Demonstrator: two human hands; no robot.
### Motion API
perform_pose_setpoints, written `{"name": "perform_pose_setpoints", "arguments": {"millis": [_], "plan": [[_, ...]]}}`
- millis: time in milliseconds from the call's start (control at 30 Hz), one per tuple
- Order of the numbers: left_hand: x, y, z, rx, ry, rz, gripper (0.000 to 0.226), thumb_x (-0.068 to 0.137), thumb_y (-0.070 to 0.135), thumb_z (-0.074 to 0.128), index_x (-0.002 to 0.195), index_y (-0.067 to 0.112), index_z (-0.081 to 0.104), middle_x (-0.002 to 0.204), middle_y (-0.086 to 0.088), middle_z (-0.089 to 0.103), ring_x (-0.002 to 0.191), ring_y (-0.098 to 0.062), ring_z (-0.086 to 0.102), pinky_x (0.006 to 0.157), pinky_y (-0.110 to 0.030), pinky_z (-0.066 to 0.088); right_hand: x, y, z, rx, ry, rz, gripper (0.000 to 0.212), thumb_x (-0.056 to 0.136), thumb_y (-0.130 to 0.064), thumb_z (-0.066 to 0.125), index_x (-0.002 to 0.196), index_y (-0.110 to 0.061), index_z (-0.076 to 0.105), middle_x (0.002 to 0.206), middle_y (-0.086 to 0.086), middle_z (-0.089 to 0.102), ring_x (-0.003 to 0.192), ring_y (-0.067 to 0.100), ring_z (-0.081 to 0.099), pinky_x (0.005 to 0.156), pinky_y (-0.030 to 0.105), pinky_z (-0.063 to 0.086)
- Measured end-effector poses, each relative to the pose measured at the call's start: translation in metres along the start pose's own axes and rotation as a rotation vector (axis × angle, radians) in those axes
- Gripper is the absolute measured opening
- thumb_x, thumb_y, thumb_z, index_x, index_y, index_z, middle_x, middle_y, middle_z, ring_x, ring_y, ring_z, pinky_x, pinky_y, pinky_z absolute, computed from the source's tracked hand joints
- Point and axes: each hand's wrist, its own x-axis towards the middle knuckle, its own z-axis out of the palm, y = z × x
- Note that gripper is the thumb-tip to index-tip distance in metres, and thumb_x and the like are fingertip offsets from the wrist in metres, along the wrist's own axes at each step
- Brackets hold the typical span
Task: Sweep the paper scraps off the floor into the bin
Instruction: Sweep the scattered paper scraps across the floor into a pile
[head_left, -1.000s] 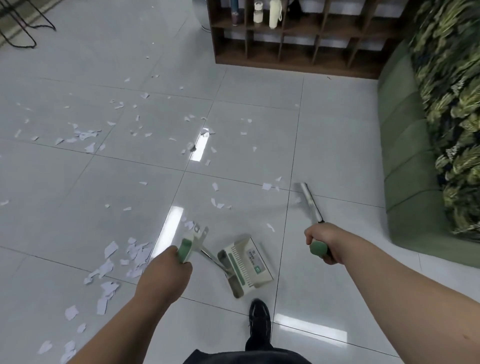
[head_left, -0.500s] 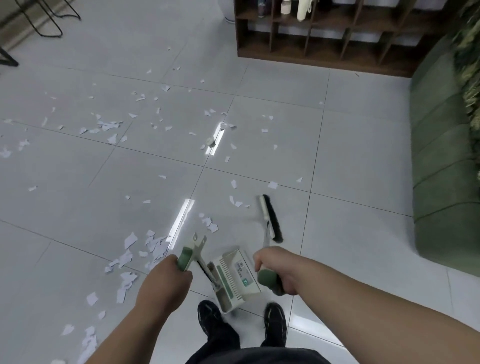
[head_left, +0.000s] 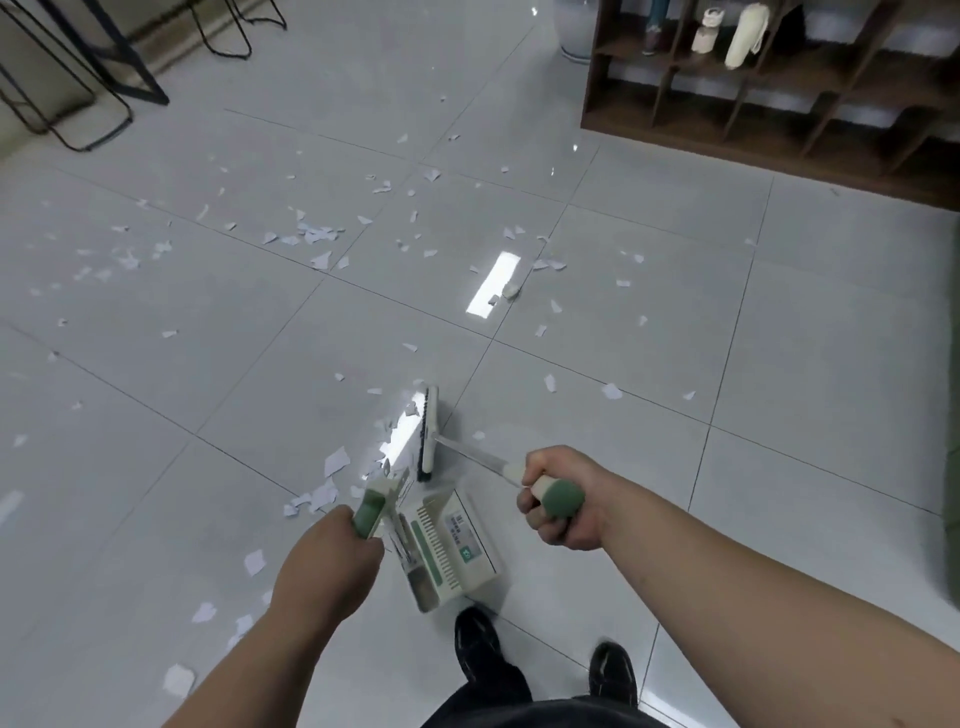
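you stood sweeping paper scraps (head_left: 332, 462) on tile.
your left hand (head_left: 332, 558) gripped the dustpan (head_left: 452, 545) handle; your right hand (head_left: 563, 501) gripped the broom (head_left: 428, 434).

- Left hand (head_left: 332, 564), low in the middle of the frame, is fisted round the dustpan handle (head_left: 370, 512), bare forearm running down to the bottom edge.
- Right hand (head_left: 597, 499), right of centre, grips the broom handle (head_left: 560, 499), forearm stretching toward the lower right corner.

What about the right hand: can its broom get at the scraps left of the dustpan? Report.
Probably yes. The right hand grips the broom, whose head sits close to those scraps, with only bare floor between; the dustpan lies nearer the feet.
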Motion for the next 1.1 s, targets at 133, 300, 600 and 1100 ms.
{"name": "perform_pose_setpoints", "arguments": {"millis": [133,300,600,1100], "plan": [[0.017,-0.015,-0.014,-0.030,-0.014,-0.001,0.011,0.088,0.023,0.052,0.081,0.015,0.052,0.073,-0.002,0.060,0.066,-0.018,0.055,0.055,-0.031,0.039,0.001,-0.004,0.008,-0.041,0.059,-0.035,0.018,0.072,-0.008,0.049,0.085,-0.018,0.042,0.061,0.005,0.051,0.041,0.015,0.033,0.037,0.017,0.021],[0.032,-0.033,-0.026,-0.060,-0.025,0.002,0.012,0.089,0.021,0.051,0.078,0.016,0.048,0.074,-0.001,0.058,0.065,-0.017,0.053,0.055,-0.030,0.036,0.002,-0.004,0.020,-0.245,0.261,-0.101,0.012,0.075,-0.005,0.053,0.081,-0.014,0.051,0.060,0.008,0.056,0.044,0.019,0.040,0.045,0.018,0.027],[0.043,-0.075,-0.035,-0.101,-0.029,-0.062,0.008,0.087,0.021,0.052,0.082,0.016,0.049,0.078,-0.002,0.060,0.067,-0.018,0.054,0.056,-0.030,0.038,0.042,-0.005,0.055,-0.449,0.418,-0.058,0.012,0.073,-0.005,0.054,0.078,-0.015,0.049,0.072,0.008,0.046,0.054,0.020,0.035,0.046,0.018,0.028],[0.026,-0.099,-0.033,-0.154,-0.046,-0.155,0.012,0.085,0.022,0.055,0.080,0.013,0.048,0.075,-0.003,0.058,0.062,-0.019,0.050,0.054,-0.030,0.035,0.055,-0.010,0.146,-0.354,0.012,-0.003,0.026,0.073,-0.008,0.052,0.099,-0.012,0.051,0.062,0.006,0.054,0.039,0.015,0.041,0.038,0.016,0.025]]}}
